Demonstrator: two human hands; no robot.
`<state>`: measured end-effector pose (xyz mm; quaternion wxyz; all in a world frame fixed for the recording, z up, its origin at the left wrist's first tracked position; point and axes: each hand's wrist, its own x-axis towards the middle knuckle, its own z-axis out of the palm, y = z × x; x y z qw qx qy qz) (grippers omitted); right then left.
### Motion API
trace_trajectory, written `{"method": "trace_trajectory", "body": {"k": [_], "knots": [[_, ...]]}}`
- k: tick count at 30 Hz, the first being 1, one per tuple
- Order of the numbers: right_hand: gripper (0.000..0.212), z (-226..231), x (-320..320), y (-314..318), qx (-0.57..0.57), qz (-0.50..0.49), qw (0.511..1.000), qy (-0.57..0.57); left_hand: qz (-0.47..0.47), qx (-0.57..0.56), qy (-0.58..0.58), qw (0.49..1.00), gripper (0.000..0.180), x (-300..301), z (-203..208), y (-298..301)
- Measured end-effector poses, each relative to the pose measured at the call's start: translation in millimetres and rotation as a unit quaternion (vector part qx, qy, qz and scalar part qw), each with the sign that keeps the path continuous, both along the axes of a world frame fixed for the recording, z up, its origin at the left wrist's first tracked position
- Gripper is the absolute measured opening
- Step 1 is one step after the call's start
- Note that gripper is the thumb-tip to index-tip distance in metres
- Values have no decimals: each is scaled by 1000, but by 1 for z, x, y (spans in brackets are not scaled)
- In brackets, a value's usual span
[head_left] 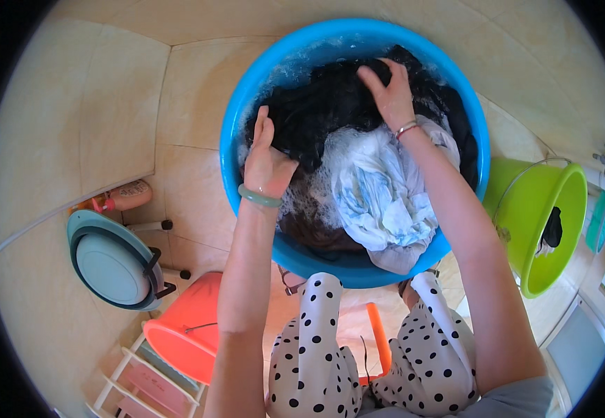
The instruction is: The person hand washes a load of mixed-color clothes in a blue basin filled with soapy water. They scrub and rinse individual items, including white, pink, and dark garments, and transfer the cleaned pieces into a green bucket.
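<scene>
A large blue basin point(483, 150) holds soapy water and wet laundry. Bunched at its far side is a wet black garment point(330, 101), and I have hold of it with both hands. My left hand point(269, 164), a green bangle at its wrist, is at the garment's left edge; its fingers point up and black cloth lies across the palm, hiding the thumb. My right hand point(393, 97), wearing a thin bracelet, has its fingers bent into the black cloth at the upper right. Nearer me, a white and pale-blue cloth point(382, 195) lies in suds beside dark brown fabric point(316, 230).
On the right stands a green bucket point(518, 209) with a small dark item inside. At left are a grey-blue folding basin point(114, 268), a pink bottle point(132, 195), an orange bucket point(184, 327) and a white rack point(118, 380). My knees in dotted trousers touch the basin's near side.
</scene>
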<state>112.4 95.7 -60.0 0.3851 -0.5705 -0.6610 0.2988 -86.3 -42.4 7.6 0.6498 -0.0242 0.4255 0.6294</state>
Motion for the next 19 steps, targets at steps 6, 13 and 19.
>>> {"method": "trace_trajectory", "body": {"k": [6,13,19], "knots": [[61,-25,6,14,-100,130,914,-370,-93,-83,17,992,53,-5,36,-25],[56,47,-8,-13,-34,138,985,100,-65,-72,12,995,71,31,57,-40],[38,158,12,-77,-17,364,894,261,-102,73,-132,983,89,46,58,-7]]}}
